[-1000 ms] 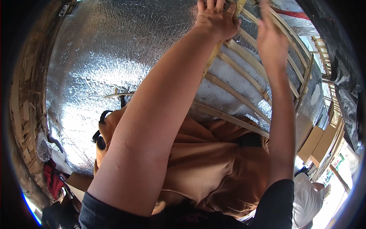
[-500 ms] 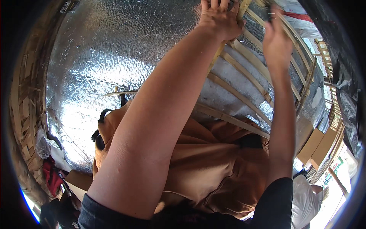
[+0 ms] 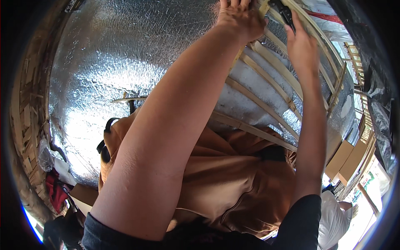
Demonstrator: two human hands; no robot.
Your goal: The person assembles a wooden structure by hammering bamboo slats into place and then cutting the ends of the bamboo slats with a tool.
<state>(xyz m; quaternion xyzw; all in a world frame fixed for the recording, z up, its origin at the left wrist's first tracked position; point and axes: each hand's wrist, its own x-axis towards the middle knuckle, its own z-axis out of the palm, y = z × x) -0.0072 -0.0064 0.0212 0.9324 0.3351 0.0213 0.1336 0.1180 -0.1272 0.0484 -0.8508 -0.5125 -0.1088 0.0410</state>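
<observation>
My left hand [image 3: 241, 20] is raised to the top edge of the view, its fingers spread. It lies against the silvery foil sheet [image 3: 125, 46] beside a slatted frame of pale wooden strips [image 3: 277, 58]; its fingertips are cut off. My right hand [image 3: 303, 50] is closed round a black hand tool [image 3: 285, 14] with a dark grip. The tool's head points up and left over the strips, close to my left hand. Its exact kind I cannot make out.
Brown cloth [image 3: 233, 179] lies bunched below my arms. Woven bamboo wall [image 3: 27, 108] runs along the left. Cardboard pieces [image 3: 343, 160] stand at the right, with dark plastic sheeting [image 3: 377, 87] above. Near the lower right is someone in white clothing [image 3: 333, 221].
The black tool has swung down and left with my right hand, nearer to the strips and my left hand. My left hand stays nearly in place.
</observation>
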